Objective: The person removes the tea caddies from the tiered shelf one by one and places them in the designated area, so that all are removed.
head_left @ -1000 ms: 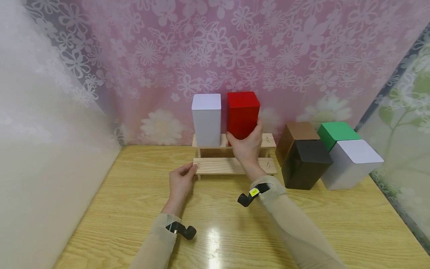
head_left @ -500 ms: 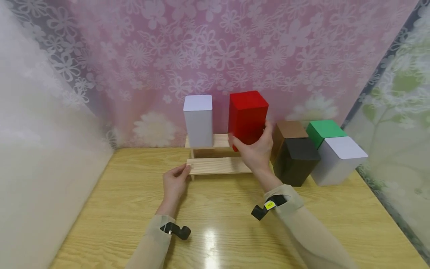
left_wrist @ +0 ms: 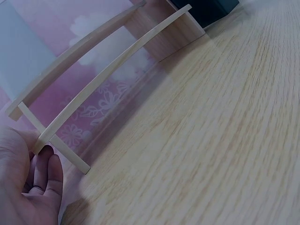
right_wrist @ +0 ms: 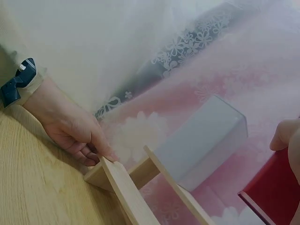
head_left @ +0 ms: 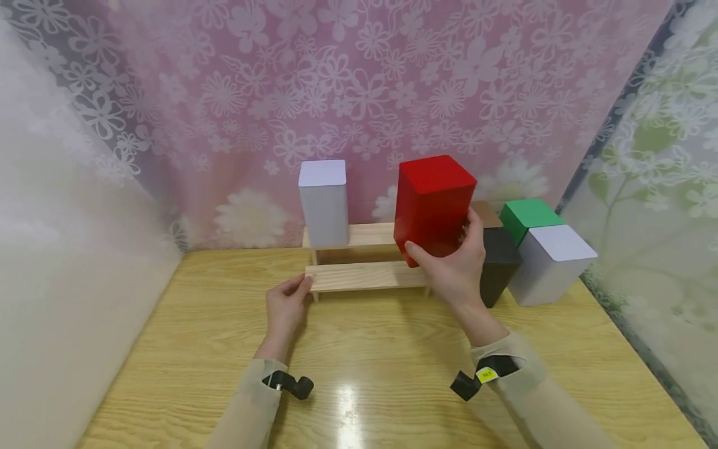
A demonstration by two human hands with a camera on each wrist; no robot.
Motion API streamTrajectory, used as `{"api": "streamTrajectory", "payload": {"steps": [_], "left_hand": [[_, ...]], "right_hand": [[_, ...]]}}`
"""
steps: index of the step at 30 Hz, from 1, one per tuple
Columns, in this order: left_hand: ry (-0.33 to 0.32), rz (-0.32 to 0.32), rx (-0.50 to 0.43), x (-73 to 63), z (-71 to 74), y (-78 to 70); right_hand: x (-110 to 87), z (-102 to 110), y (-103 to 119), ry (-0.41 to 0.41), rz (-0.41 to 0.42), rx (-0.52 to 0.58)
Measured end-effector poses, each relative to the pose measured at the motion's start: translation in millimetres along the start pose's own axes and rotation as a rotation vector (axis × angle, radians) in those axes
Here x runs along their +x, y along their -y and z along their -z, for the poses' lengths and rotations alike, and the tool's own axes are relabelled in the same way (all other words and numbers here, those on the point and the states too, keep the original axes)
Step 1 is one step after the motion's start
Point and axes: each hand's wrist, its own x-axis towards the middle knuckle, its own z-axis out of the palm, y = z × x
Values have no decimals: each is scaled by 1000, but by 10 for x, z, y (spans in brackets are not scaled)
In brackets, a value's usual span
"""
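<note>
Behind hangs a pink flowered curtain [head_left: 269,75], and the right hand [head_left: 457,268] grips the red box [head_left: 432,212], long axis tilted from upright, overlapping in head view the right part of the wooden stand [head_left: 364,276], whose left end the left hand [head_left: 285,305] pinches.

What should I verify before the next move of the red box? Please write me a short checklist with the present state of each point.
1. Right hand grips the red box: ok, thumb and fingers on its lower part.
2. Left hand holds the lower shelf board: ok, at its left end.
3. White box upright on the upper shelf board: ok.
4. Red box clear of the lower shelf board: cannot tell, they overlap in the head view.
5. Space to the right free: not ok, the black box and green box stand there.
</note>
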Motion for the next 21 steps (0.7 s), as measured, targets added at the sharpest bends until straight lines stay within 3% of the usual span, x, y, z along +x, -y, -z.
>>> {"api": "streamTrajectory", "payload": {"steps": [13, 21], "left_hand": [[2, -15, -10, 15, 5, 3], [5, -11, -20, 9, 5, 15]], "right_hand": [[-11, 442, 128, -91, 22, 18], [-90, 753, 140, -100, 13, 14]]}}
